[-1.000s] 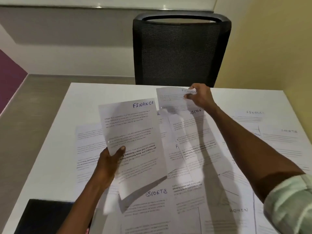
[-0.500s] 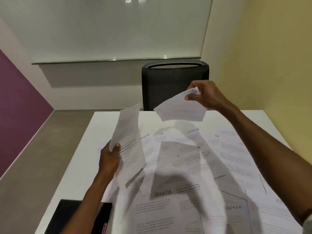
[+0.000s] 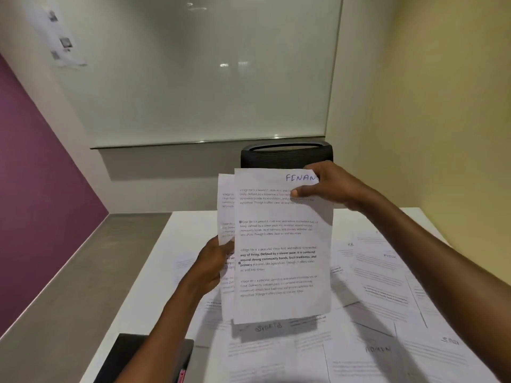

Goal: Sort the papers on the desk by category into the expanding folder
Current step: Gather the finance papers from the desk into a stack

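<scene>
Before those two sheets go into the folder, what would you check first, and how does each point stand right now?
1. Front sheet category readable: ok, heading starts FINAN, the rest hidden by the right hand.
2. Rear sheet same category: cannot tell, its heading is hidden.
3. Sheets squared together: not ok, the rear one sticks out to the left.
4. Grip: ok, left hand holds the left edge, right hand pinches the top corner.
5. Expanding folder open and ready: cannot tell, only a dark corner shows.

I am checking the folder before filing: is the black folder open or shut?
Cannot tell: only a corner of the black folder shows, lying flat behind the left forearm.
</scene>
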The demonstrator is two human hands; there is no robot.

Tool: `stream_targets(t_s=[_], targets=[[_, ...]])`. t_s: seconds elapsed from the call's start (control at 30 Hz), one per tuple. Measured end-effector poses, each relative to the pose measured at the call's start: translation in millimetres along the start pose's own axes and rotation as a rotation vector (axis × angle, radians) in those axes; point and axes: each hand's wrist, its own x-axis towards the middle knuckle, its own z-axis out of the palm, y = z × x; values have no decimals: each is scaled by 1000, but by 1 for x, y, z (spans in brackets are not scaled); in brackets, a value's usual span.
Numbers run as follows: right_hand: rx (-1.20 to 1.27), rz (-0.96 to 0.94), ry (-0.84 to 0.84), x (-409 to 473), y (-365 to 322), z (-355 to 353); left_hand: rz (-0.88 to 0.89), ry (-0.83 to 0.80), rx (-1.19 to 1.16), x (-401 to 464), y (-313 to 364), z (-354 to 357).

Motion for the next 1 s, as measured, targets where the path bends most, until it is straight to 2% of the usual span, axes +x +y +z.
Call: stream_targets(t_s=[0.13,0.27,0.4,0.53,0.6,0.73,0.83,0.9,1.0], targets=[[-35,41,112,-16,12,19,-138,-135,-116,-25,-5,21],[50,154,116,-34,32,24,-263,-162,-180,-36,-24,35],[8,187,205,-50,47,35,-297,-201,-333,-40,-43,50],[-53,171,288,-61,64,42,-177,-171,-109,-37,-66,65],[-23,179,333,-69,69,46,-96,-81,15,-30,-79,70],[341,317,388,-96,95,50,-58,30,-31,-30,-94,79],[605,416,306,-122,134,62,-83,54,-135,-33,-104,88],[654,429,214,-140,151,76,-62,57,-119,-39,-106,98],[591,415,287,-162,164,95,24,69,-10,-52,-110,110]])
